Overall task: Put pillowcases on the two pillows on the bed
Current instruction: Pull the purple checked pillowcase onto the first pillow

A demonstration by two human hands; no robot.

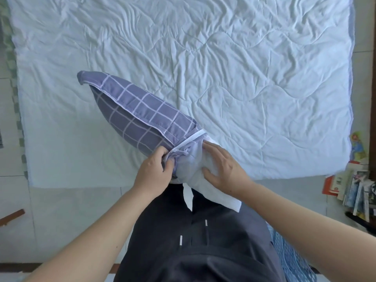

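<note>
Hands meet at the near end of the pillow. The left hand has its fingers curled round the bunched rim of the purple checked pillowcase, pinching the fabric at its open mouth. The right hand lies with fingers spread and nearly straight on the white pillow, pressing on the bare end that sticks out of the case; it grips nothing. Most of the pillow is inside the pillowcase, which reaches away to the left over the bed, its far corner tipped up. Only the near white end shows, hanging past the bed's edge in front of the person's dark trousers. A wrinkled pale quilt covers the bed. At the right edge, books stand in a leaning row, and a blue mesh basket sits beside the person's right leg.
</note>
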